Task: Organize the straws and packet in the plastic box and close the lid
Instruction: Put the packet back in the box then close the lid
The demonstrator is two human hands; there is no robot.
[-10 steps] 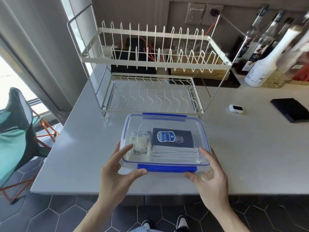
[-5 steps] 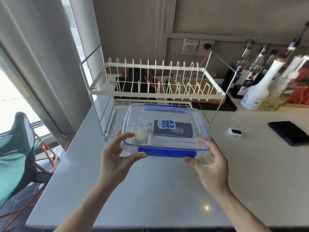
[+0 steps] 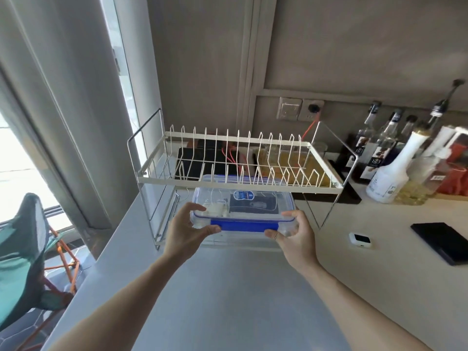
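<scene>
The clear plastic box (image 3: 285,201) with a blue-trimmed lid and blue front clip is shut and sits partly inside the lower tier of the dish rack (image 3: 240,183). Through the lid I see a dark packet (image 3: 253,202) with a blue-and-white label and white wrapped items (image 3: 215,208) to its left; straws cannot be made out clearly. My left hand (image 3: 186,233) grips the box's front left corner. My right hand (image 3: 295,236) grips its front right corner.
The two-tier white wire rack stands at the counter's back left. Several bottles (image 3: 390,173) line the back right wall. A small white device (image 3: 359,239) and a flat black object (image 3: 443,241) lie on the right. A teal chair (image 3: 20,249) stands off the left edge.
Both hands lifted the closed box off the counter's front and carried it forward into the rack's lower tier. The view tilted up toward the wall.
</scene>
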